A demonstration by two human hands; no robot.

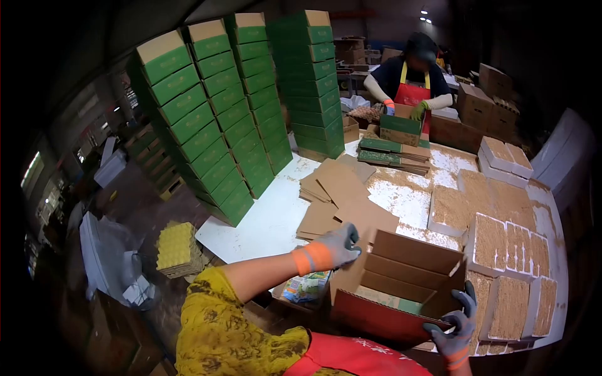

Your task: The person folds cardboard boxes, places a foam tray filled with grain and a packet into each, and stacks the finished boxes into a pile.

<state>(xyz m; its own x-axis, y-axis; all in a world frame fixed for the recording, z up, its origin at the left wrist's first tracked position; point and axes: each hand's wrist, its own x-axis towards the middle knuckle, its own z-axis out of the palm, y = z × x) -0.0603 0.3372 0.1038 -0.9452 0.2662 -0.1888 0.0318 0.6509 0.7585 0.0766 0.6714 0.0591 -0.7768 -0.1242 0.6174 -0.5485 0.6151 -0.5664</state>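
Note:
An open-topped cardboard box stands at the near edge of the table, brown inside with a reddish front outside. My left hand, in a grey glove with an orange cuff, is closed at the box's raised left flap; its fingertips are partly hidden. Around the box's right front corner, my right hand has its thumb and fingers bent over the edge. Flat brown cardboard pieces lie loosely overlapped just beyond my left hand.
Tall stacks of green boxes rise at the back left. White trays filled with brown grains cover the right side. Across the table, a co-worker handles a green box. Yellow egg trays sit at the left.

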